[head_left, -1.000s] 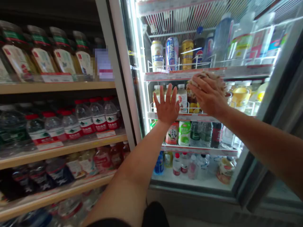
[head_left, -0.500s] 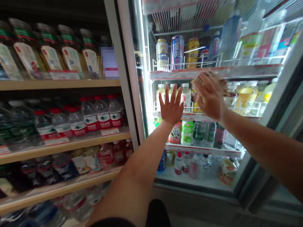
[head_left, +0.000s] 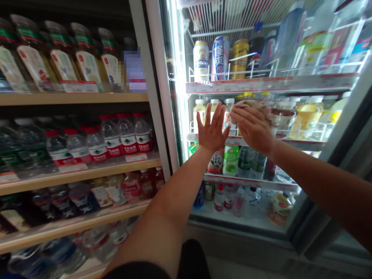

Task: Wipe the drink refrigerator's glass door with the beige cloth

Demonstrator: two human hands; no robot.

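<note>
My left hand (head_left: 212,131) is spread flat, fingers apart, and appears to rest against the glass front of a lit drinks fridge (head_left: 238,231). Nothing is in it. To its right, my right hand (head_left: 252,130) presses a crumpled light brown cloth (head_left: 260,107) to the same glass. The cloth bulges out above and to the right of the fingers. Behind the hands, partly covered by them, stand white-capped bottles (head_left: 199,110) on the fridge's middle shelf. A green-labelled bottle (head_left: 231,161) shows below, between the two wrists.
Tall cans (head_left: 220,58) and large bottles fill the fridge's upper shelf. Small bottles (head_left: 219,198) and a tub (head_left: 280,207) stand at its bottom. On the left, wooden shelves (head_left: 116,168) hold rows of red-capped water bottles (head_left: 112,135) and tea bottles (head_left: 87,54).
My right hand has moved left and a little down across the glass with the cloth, closer to my left hand. The left hand stays spread in nearly the same place.
</note>
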